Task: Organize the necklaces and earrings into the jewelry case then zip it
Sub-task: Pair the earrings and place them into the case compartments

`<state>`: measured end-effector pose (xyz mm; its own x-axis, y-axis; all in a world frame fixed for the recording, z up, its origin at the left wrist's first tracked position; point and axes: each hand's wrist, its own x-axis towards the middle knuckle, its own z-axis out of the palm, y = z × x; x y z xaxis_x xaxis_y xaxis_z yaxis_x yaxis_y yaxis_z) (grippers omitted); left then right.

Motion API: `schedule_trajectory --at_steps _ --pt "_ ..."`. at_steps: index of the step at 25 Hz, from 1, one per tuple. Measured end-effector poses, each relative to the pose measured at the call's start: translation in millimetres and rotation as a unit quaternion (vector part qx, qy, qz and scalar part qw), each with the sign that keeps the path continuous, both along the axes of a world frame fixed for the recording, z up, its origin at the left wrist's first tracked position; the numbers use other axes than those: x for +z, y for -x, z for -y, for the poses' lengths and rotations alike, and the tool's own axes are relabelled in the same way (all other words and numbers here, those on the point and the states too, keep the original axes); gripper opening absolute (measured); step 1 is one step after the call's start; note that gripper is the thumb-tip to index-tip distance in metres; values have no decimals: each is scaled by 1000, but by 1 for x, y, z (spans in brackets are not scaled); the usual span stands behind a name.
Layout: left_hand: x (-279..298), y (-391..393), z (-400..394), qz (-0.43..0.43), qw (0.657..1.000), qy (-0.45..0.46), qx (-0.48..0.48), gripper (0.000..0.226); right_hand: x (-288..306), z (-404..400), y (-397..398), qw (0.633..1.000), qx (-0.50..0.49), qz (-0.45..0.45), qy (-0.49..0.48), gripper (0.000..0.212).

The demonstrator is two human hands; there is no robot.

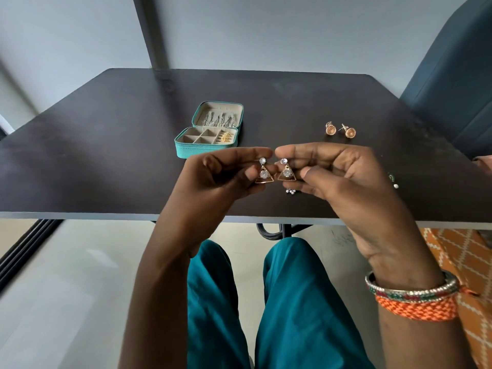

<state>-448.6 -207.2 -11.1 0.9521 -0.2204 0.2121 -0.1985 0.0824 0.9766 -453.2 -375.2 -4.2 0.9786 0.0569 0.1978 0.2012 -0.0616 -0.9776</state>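
Note:
A teal jewelry case [186, 150] lies open on the dark table [106, 155], with silver necklaces [219, 120] hung in its lid and a gold leaf piece [225, 137] in a right compartment. My left hand [221, 177] pinches a gold triangle earring with clear stones [263, 174]. My right hand [338, 174] pinches its matching triangle earring [286, 172]. Both earrings hang side by side above the table, in front of the case.
Two round gold stud earrings [340, 130] lie on the table to the right of the case. Small pearl beads [290, 191] show under my right hand, and more jewellery [393, 181] peeks out beyond my right wrist. A dark chair [452, 89] stands at the right.

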Motion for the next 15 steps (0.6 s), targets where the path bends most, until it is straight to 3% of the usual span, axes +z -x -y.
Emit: schedule_trajectory --at_steps 4,11,15 --pt "-12 -1 4 -5 999 4 42 21 -11 -4 -2 999 -10 -28 -14 30" --pt "-20 1 3 -107 992 68 20 24 -25 -2 -3 993 12 -96 -65 41" --pt "-19 4 -2 -110 993 53 -5 30 -21 -2 0 994 18 -86 -64 24"
